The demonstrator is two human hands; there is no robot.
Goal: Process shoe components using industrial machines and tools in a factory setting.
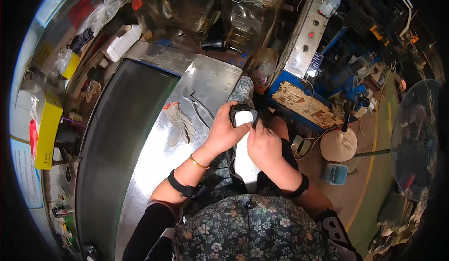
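Observation:
A long white piece (246,163) lies lengthwise over my lap, with a dark cover or rim (242,107) around its far end. My left hand (228,129) is closed around that far end, its thumb pressing on the white surface. My right hand (264,145) is closed at the right edge of the same end, fingertips pinched together. What they pinch is hidden. Left of my hands, metal pliers (197,106) with long curved handles rest on a shiny metal table (156,167). Beside them lies a pale work glove (178,123) with a red cuff edge.
A dark conveyor belt (124,134) runs along the table's left side. Beyond it are a white jug (122,42) and a yellow box (49,130). At right stand a blue machine with a button panel (306,36), a cream container (338,144) and a round fan guard (417,139).

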